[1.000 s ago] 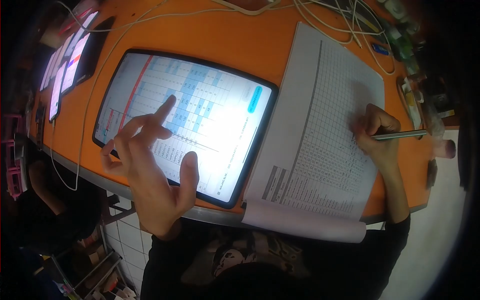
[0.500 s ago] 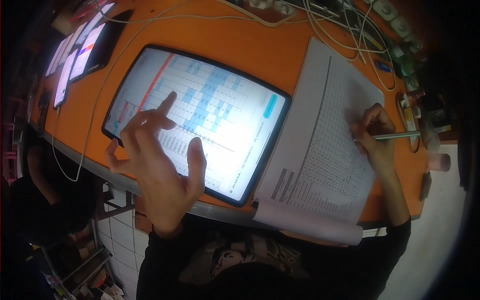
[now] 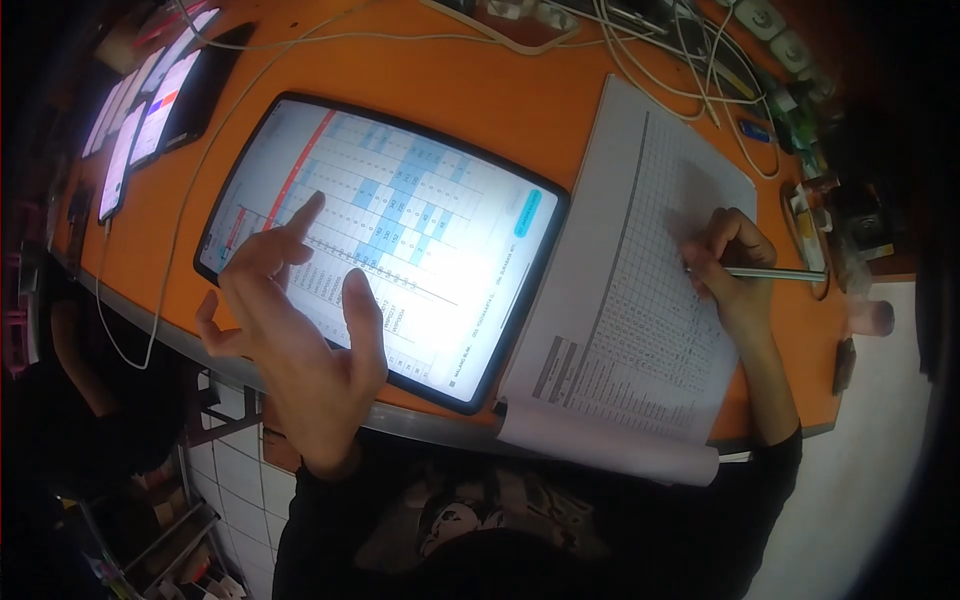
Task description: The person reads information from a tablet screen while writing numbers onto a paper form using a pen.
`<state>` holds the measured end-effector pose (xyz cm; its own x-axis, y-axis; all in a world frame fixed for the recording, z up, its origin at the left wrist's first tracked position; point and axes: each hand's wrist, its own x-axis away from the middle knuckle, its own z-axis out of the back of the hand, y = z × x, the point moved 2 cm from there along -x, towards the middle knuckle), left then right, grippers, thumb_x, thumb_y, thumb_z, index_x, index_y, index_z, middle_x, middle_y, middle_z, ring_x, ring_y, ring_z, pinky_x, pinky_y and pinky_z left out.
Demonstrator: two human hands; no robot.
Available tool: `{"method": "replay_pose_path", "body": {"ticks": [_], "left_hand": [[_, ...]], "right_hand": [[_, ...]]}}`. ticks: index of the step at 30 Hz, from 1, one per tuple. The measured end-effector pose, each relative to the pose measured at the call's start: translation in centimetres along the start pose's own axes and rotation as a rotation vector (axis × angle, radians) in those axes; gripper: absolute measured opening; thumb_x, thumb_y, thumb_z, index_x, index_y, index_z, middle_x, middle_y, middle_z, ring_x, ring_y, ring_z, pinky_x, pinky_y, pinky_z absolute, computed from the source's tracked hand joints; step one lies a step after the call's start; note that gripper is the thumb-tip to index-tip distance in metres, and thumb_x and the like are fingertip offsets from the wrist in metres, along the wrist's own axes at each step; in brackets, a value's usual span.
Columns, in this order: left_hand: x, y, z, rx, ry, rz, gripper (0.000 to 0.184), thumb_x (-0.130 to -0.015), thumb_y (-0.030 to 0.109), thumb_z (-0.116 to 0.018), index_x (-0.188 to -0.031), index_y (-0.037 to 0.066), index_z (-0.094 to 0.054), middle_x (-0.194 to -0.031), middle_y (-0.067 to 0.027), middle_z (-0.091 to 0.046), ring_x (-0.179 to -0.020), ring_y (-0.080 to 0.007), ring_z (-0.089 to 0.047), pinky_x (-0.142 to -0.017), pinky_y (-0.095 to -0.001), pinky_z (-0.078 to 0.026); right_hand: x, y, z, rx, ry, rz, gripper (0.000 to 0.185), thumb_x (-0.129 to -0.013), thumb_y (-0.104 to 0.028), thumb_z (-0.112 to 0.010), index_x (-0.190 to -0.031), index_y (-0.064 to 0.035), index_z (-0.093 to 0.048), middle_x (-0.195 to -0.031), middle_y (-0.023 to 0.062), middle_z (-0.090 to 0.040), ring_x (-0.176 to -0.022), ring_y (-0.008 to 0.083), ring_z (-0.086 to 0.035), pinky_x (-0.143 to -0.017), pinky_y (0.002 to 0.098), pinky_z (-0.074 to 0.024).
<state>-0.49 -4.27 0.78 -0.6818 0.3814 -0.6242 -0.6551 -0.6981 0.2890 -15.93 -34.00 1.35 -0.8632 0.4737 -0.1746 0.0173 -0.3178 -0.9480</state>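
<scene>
A tablet (image 3: 480, 270) lies on the orange table, its lit screen showing a spreadsheet with blue cells and a red line. Over its left half is my left hand (image 3: 300, 330), fingers spread and index finger stretched toward the rows; whether the fingertip touches the glass I cannot tell. Right of the tablet lies a stack of printed table sheets (image 3: 570, 300), its lower edge curled over the table's rim. My right hand (image 3: 735, 265) rests on the sheets, closed around a slim silver pen (image 3: 775, 273) whose tip is near small handwritten entries.
Several lit phones (image 3: 160, 110) stand at the upper left, with a white cable (image 3: 200, 165) running past them. More cables (image 3: 690, 70) tangle at the back right. A blue object (image 3: 755, 131) and a cup-like object (image 3: 870, 317) are on the right. Another person's arm (image 3: 85, 360) shows at left.
The whole view has shifted slightly, moving the tablet and sheets a little left. My left index finger is a bit further left on the screen. The right hand keeps its grip on the pen.
</scene>
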Motion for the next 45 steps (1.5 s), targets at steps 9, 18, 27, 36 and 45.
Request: {"method": "replay_pose_path", "body": {"ticks": [9, 18, 27, 36, 45], "left_hand": [[0.10, -0.08, -0.09, -0.022, 0.002, -0.025, 0.038, -0.076, 0.024, -0.056, -0.107, 0.007, -0.043, -0.106, -0.0057, -0.059, -0.094, -0.0145, -0.054, -0.094, -0.0470, -0.012], [-0.08, 0.29, 0.33, 0.007, -0.062, -0.005, 0.035, -0.079, 0.026, -0.055, -0.107, 0.008, -0.042, -0.111, -0.0071, -0.060, -0.094, -0.0177, -0.053, -0.095, -0.0459, -0.011], [0.27, -0.25, -0.20, -0.050, -0.040, -0.026, 0.030, -0.085, 0.032, -0.050, -0.104, 0.010, -0.041, -0.113, -0.0119, -0.063, -0.099, -0.0218, -0.057, -0.098, -0.0462, -0.012], [0.18, -0.25, -0.07, -0.002, -0.026, -0.056, 0.035, -0.086, 0.031, -0.052, -0.110, 0.008, -0.041, -0.112, -0.0135, -0.063, -0.096, -0.0190, -0.056, -0.099, -0.0415, -0.024], [0.05, 0.25, 0.17, -0.036, -0.025, -0.079, 0.028, -0.087, 0.027, -0.051, -0.105, 0.008, -0.041, -0.111, -0.0139, -0.063, -0.097, -0.0206, -0.057, -0.095, -0.0418, -0.038]], "right_hand": [[0.00, 0.06, 0.08, -0.003, -0.014, -0.005, 0.029, -0.076, 0.009, -0.063, -0.067, -0.0085, -0.041, -0.059, -0.0008, -0.048, -0.042, 0.0028, -0.045, -0.037, 0.0163, -0.0346], [0.01, 0.14, 0.35, 0.036, -0.025, 0.005, 0.031, -0.074, 0.006, -0.069, -0.066, -0.0084, -0.043, -0.060, -0.0006, -0.050, -0.045, 0.0030, -0.048, -0.038, 0.0160, -0.0371], [0.16, 0.27, 0.54, -0.105, -0.058, 0.067, 0.036, -0.072, 0.006, -0.072, -0.060, -0.0081, -0.041, -0.060, 0.0039, -0.055, -0.050, 0.0054, -0.055, -0.039, 0.0177, -0.0413], [0.41, -0.03, 0.87, 0.005, 0.024, -0.081, 0.041, -0.077, 0.004, -0.064, -0.054, -0.0095, -0.033, -0.050, 0.0020, -0.051, -0.039, 0.0044, -0.048, -0.032, 0.0178, -0.0330], [0.58, -0.06, 0.62, -0.009, -0.005, -0.074, 0.039, -0.078, 0.003, -0.065, -0.056, -0.0088, -0.035, -0.051, 0.0016, -0.051, -0.040, 0.0042, -0.050, -0.033, 0.0174, -0.0346]]}}
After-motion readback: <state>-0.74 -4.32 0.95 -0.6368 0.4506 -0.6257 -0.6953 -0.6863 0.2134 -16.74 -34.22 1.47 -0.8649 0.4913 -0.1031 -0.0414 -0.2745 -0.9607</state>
